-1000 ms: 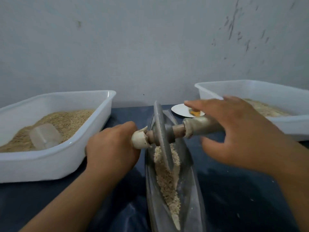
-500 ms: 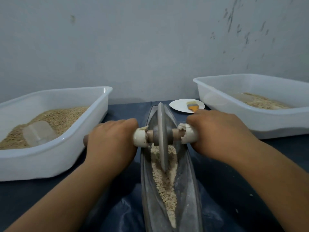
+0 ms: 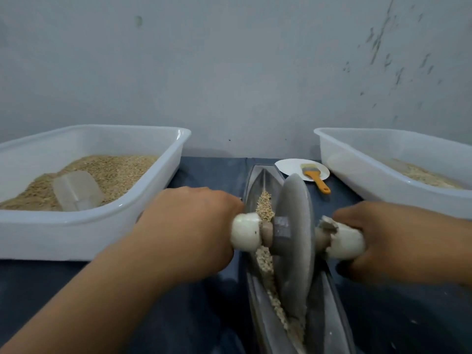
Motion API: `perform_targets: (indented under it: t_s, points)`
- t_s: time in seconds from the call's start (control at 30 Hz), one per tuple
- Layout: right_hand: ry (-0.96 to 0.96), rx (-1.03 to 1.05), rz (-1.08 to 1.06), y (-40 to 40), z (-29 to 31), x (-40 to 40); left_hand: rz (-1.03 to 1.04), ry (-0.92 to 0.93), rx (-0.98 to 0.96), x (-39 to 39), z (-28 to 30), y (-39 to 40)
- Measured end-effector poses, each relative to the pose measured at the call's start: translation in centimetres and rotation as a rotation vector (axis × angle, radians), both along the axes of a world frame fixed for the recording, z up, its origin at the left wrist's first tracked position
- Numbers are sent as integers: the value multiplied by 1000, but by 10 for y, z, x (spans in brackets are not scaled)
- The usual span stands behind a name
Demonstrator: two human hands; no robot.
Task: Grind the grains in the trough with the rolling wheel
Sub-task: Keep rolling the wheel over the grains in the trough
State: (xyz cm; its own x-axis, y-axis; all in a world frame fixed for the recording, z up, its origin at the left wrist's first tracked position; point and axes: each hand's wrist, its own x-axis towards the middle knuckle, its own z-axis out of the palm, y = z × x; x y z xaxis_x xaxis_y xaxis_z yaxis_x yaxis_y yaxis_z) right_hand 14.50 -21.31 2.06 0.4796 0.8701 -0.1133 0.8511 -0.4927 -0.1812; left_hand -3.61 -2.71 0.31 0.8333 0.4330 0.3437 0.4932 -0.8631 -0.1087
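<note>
While the rolling wheel (image 3: 293, 241) stands in the trough (image 3: 258, 290), left hand (image 3: 189, 233) and right hand (image 3: 390, 241), fingers clamped round its handles.

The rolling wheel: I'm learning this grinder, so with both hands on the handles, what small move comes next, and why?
Probably roll the rolling wheel forward along the trough. The left hand and right hand each grip a handle, and whole-looking grains lie just ahead of the wheel, toward the trough's far end.
</note>
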Motion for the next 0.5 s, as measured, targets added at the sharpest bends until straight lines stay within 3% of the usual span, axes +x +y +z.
perform_targets:
  t_s: [0.17, 0.23, 0.3, 0.43, 0.5]
  points:
    - [-580, 319, -106, 54, -17, 14, 170, -166, 41, 33, -14, 9]
    - [-706, 365, -81, 66, -21, 16, 190, -195, 31, 36, -21, 12]
    - [-603, 312, -70, 60, -16, 17, 138, -155, -9, 33, -19, 16]
    - [-131, 74, -12, 17, -3, 11, -9, 26, -96, 14, 1, 11]
    - [-32, 36, 11, 5, -3, 7, -18, 33, -62, 10, 3, 6]
